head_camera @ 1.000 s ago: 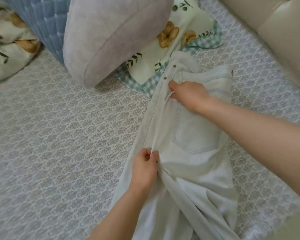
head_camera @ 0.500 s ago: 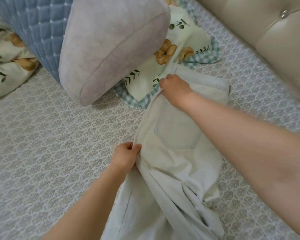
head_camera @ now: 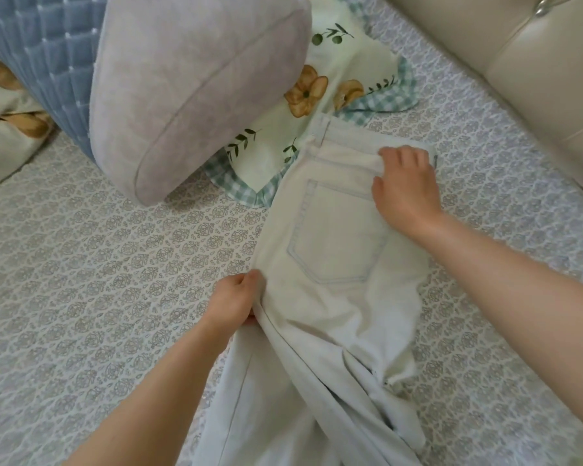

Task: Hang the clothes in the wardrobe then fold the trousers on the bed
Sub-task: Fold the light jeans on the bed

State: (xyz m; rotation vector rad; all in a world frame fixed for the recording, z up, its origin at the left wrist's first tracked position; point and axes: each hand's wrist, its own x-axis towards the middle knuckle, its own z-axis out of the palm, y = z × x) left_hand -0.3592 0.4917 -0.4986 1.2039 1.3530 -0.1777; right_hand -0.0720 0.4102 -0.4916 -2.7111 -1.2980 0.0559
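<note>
Your right grip (head_camera: 406,186) slid from waistband's left end over to right end since half a second ago, now pinching waistband there. Left grip (head_camera: 236,301) clamps fold of side seam below hip (same spot, basically). Pale trousers (head_camera: 330,237) lie on bed (head_camera: 115,264), back pocket up, waistband corner touching floral pillow (head_camera: 333,65), legs bunched, trailing toward you. Grey cushion (head_camera: 189,89) overlaps pillow's left side.
</note>
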